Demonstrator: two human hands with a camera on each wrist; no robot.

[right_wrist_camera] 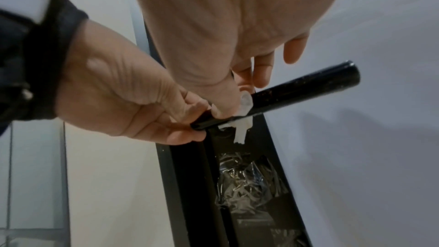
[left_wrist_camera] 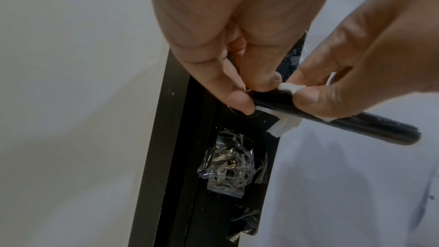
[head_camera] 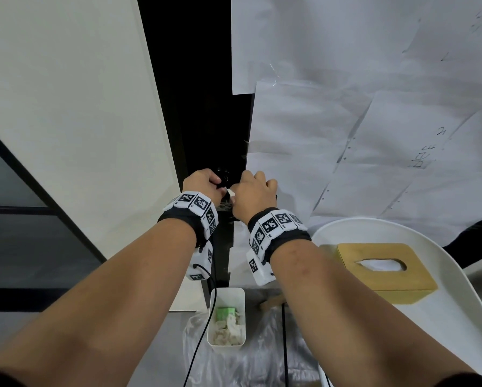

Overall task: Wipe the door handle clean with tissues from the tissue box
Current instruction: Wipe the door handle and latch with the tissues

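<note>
A black tubular door handle sticks out from the dark door edge. My left hand grips the handle at its inner end, near the door, thumb below and fingers above. My right hand pinches a crumpled white tissue around the handle just beside the left fingers, and a tail of tissue hangs below. In the right wrist view the handle points up and right, with the tissue under my right thumb. In the head view both hands, left hand and right hand, meet at the handle. The yellow tissue box stands lower right.
The tissue box sits on a white rounded table. A white bin with used tissues stands on the floor below my wrists, on clear plastic sheet. White paper sheets cover the door. Crumpled clear tape sticks below the handle.
</note>
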